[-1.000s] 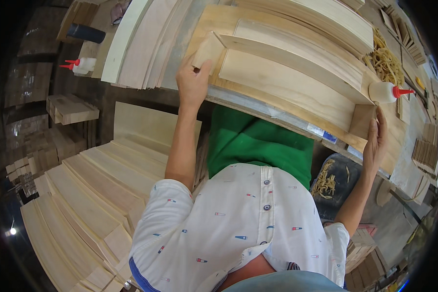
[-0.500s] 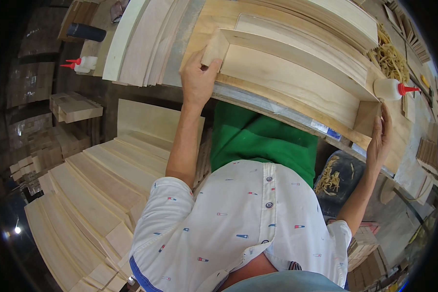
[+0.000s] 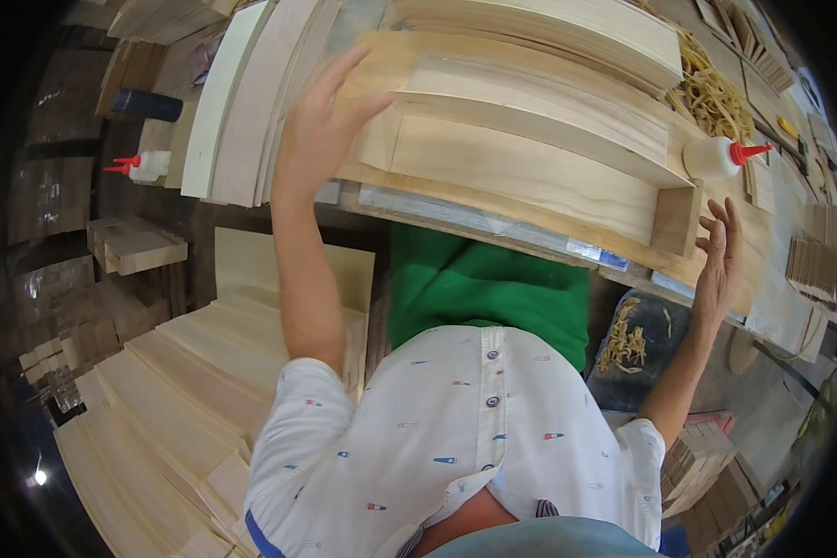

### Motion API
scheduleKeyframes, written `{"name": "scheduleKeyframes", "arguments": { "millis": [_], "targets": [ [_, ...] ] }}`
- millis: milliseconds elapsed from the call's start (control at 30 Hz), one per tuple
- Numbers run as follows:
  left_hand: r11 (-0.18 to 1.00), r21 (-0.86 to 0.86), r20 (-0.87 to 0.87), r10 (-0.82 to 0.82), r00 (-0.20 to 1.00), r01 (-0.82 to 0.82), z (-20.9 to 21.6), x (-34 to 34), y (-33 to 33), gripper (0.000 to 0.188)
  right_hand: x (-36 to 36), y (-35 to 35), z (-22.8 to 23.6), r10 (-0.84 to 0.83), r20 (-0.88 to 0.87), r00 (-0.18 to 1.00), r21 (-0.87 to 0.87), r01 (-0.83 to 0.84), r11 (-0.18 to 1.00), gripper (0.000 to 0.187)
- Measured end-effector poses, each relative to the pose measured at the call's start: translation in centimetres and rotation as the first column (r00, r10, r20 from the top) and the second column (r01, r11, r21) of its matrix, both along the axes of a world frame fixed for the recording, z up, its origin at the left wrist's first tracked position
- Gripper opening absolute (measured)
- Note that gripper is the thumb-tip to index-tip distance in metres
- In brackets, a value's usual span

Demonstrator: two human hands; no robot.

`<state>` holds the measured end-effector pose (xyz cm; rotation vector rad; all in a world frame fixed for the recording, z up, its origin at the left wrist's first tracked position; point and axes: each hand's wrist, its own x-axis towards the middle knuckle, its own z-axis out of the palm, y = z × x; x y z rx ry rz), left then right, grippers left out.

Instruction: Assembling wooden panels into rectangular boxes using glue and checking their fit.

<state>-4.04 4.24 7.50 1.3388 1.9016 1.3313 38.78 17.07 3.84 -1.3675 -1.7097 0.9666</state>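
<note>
A long, shallow wooden box [image 3: 539,136] lies on the workbench in front of me, with thin side boards and short end blocks. Off its left end hovers my left hand [image 3: 321,130], thumb and fingers spread, nothing in it. My right hand [image 3: 719,256] is beside the right end block [image 3: 677,221], its fingers apart and slightly bent; a small gap shows between hand and block. Just behind that corner a white squeeze bottle [image 3: 710,158] with a red nozzle lies on its side. A pale board [image 3: 539,98] lies behind the box.
Boards are stacked at the bench's back [image 3: 549,37] and left [image 3: 260,102]. Rubber bands [image 3: 711,98] are heaped at the back right; more lie on a dark seat [image 3: 637,349] below. Large panels [image 3: 186,372] lean at my left. Another red-tipped bottle [image 3: 149,166] sits farther left.
Both hands have let go of the box ends. My left hand has opened and moved left; the right has come slightly away from its end. The whole view has shifted a little.
</note>
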Motion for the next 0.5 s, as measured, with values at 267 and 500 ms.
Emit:
{"name": "scheduleKeyframes", "arguments": {
  "millis": [267, 500],
  "targets": [
    [0.601, -0.764, -0.447, -0.756, 0.479, 0.236, -4.7, 4.3, 16.4, 0.058, 0.8, 1.2, -0.4, -0.023, -0.115, 0.993, 0.034, 0.027, 0.999, 0.041],
    [0.787, -0.538, -0.669, -0.616, 0.415, 0.302, -8.4, 8.8, 19.7, 0.036, 4.0, -1.3, 0.8, -0.152, -0.005, 0.988, 0.027, 0.152, 0.988, 0.049]
  ]
}}
